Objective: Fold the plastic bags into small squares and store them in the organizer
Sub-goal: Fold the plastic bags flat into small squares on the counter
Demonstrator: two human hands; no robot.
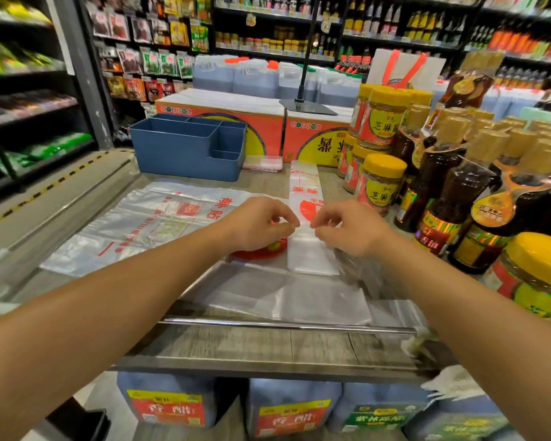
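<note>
**Both hands pinch a narrow folded bag strip at mid-bench**

At far left a flat plastic bag (147,224) with red print lies spread on the bench (268,345). Behind it stands the blue organizer (188,148), its compartments open to the top; just to its right sits a small stack of folded bags (263,163).

The left forearm reaches in from the lower left, wrist straight, and the left hand (258,224) hovers palm-down with its fingers (288,222) curled, thumb and forefinger pinching the left edge of a long, narrow folded bag strip (306,198). The strip runs away from the person toward the orange cartons (268,128).

The right hand (350,227) mirrors it from the lower right, curled fingers pinching the strip's right edge. The two hands nearly meet over the strip. Jars and bottles (458,173) crowd the right side.
</note>
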